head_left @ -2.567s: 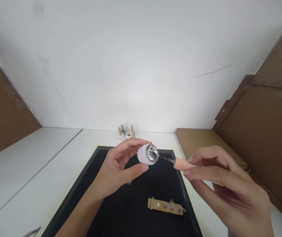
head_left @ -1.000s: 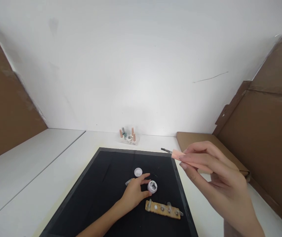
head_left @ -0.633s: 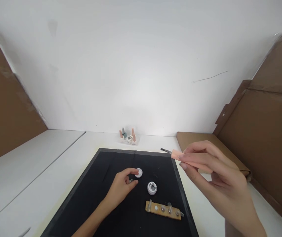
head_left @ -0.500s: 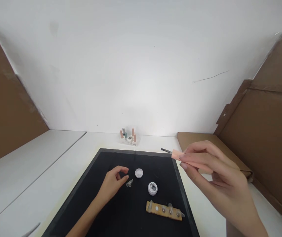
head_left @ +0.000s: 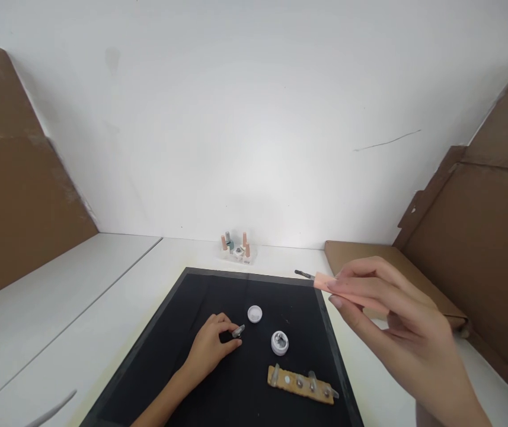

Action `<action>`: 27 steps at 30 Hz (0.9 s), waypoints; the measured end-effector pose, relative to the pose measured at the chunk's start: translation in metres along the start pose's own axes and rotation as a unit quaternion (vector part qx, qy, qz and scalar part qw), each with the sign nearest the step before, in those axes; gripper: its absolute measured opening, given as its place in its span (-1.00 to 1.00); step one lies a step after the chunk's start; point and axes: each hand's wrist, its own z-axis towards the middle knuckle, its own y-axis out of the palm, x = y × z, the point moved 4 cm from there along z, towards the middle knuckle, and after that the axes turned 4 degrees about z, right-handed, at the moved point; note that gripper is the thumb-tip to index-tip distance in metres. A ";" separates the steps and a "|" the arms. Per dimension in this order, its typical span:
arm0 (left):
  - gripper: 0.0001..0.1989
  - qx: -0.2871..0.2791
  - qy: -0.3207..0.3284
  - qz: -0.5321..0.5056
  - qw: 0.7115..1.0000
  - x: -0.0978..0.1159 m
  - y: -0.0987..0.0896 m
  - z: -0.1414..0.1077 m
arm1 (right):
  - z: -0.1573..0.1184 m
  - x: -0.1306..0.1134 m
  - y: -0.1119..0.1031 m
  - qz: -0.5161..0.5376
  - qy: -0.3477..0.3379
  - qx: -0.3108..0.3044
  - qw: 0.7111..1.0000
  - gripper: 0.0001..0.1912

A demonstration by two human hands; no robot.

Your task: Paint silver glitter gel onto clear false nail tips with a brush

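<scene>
My right hand [head_left: 396,314] is raised at the right, fingers pinched round the pink handle of a brush [head_left: 325,283] whose dark tip points left. Over the black mat, my left hand [head_left: 211,344] has its thumb and fingers around a small clear nail tip [head_left: 238,331], apparently gripping it. Just beyond lies a round white lid [head_left: 254,314]. An open white jar [head_left: 279,343] with silvery contents stands to the right. Nearer me, a tan strip [head_left: 296,385] carries several clear nail tips and a white dot.
A clear holder [head_left: 238,256] with several small bottles stands by the white wall. Cardboard panels rise at left and right, and a flat cardboard piece [head_left: 355,252] lies at the back right. A thin grey object [head_left: 53,409] shows at the lower left.
My left hand has moved right and closed its fingers around the clear nail tip. My right hand still holds the brush. The view has shifted slightly.
</scene>
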 end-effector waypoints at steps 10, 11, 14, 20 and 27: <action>-0.76 0.086 0.025 -0.151 0.984 0.025 -0.023 0.004 | 0.001 -0.003 0.000 -0.003 0.004 0.006 1.000 -0.72; -0.75 0.093 0.032 -0.175 0.980 0.035 -0.029 0.007 | 0.001 -0.004 -0.001 -0.008 0.004 0.007 1.000 -0.73; -0.73 0.111 0.070 -0.230 0.964 0.072 -0.047 0.013 | 0.004 -0.009 -0.004 -0.023 -0.004 0.010 1.000 -0.77; -0.87 0.117 0.182 -0.277 0.936 0.148 -0.075 0.004 | 0.005 -0.011 -0.013 -0.014 -0.008 0.035 0.999 -0.90; -0.87 0.108 0.281 -0.279 0.912 0.188 -0.083 -0.013 | 0.003 -0.006 -0.012 0.048 0.005 0.060 0.997 -0.87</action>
